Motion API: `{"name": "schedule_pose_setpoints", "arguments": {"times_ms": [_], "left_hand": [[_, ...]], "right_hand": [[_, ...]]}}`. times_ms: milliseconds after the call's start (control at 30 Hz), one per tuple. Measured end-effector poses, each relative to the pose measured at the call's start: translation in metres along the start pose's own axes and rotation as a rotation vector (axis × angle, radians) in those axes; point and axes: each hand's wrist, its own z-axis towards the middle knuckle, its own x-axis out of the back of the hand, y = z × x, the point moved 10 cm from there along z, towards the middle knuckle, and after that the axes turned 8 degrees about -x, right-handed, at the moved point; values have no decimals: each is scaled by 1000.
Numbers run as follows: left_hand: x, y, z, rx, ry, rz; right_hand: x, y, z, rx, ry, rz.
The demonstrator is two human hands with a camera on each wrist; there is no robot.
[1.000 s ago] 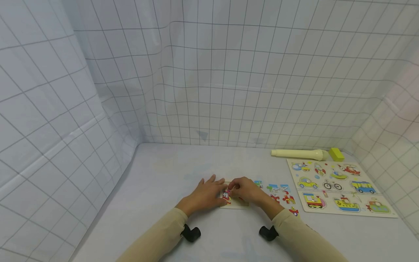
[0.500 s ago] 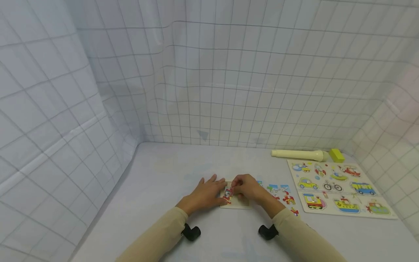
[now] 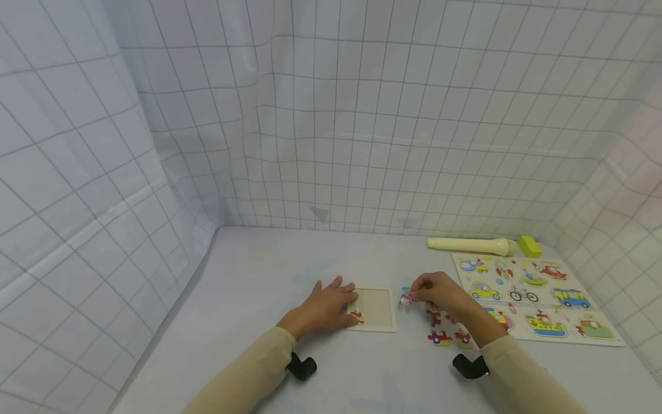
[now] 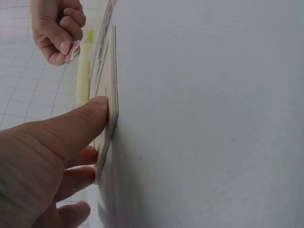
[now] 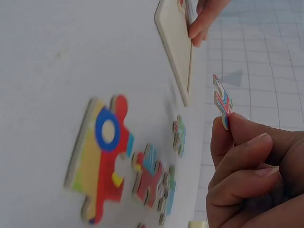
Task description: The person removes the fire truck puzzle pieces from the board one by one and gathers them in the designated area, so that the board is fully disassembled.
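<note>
My left hand (image 3: 324, 307) rests flat with spread fingers on the left edge of a shallow wooden puzzle tray (image 3: 391, 310). One red puzzle piece (image 3: 357, 315) lies in the tray's lower left corner, by the thumb. In the left wrist view the thumb presses the tray's rim. Right of the tray, my right hand (image 3: 439, 294) pinches a jigsaw piece (image 5: 222, 100) between thumb and forefinger, held above the table. Below that hand lie several loose jigsaw pieces, one red and yellow with a blue ring (image 5: 102, 152); the hand partly hides others.
At the right lies a wooden board (image 3: 574, 329) with vehicle pictures, partly behind the right forearm. Behind it are a cream microphone-shaped stick (image 3: 470, 246) and a yellow block (image 3: 530, 246). Grid-patterned curtains (image 3: 357, 144) stand around the table.
My right hand has lifted the jigsaw piece out of the tray and carried it rightward, toward the loose pieces. My left hand has stayed on the tray.
</note>
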Motion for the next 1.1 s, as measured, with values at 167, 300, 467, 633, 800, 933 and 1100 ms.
{"name": "schedule_pose_setpoints", "arguments": {"times_ms": [167, 300, 467, 633, 800, 933, 1100], "left_hand": [[1, 1, 0, -2, -4, 20], [2, 2, -1, -5, 1, 20], [0, 1, 0, -9, 2, 31], [-2, 0, 2, -1, -9, 13], [-2, 0, 2, 6, -15, 26], [0, 2, 0, 4, -17, 25], [0, 2, 0, 4, -33, 26]], "right_hand": [[6, 16, -6, -51, 4, -45], [0, 21, -5, -48, -2, -91], [-3, 20, -1, -28, 54, -174], [2, 17, 0, -27, 161, -287], [6, 13, -2, -24, 201, -281], [0, 3, -1, 12, 172, -228], [-27, -11, 5, 62, 73, -138]]}}
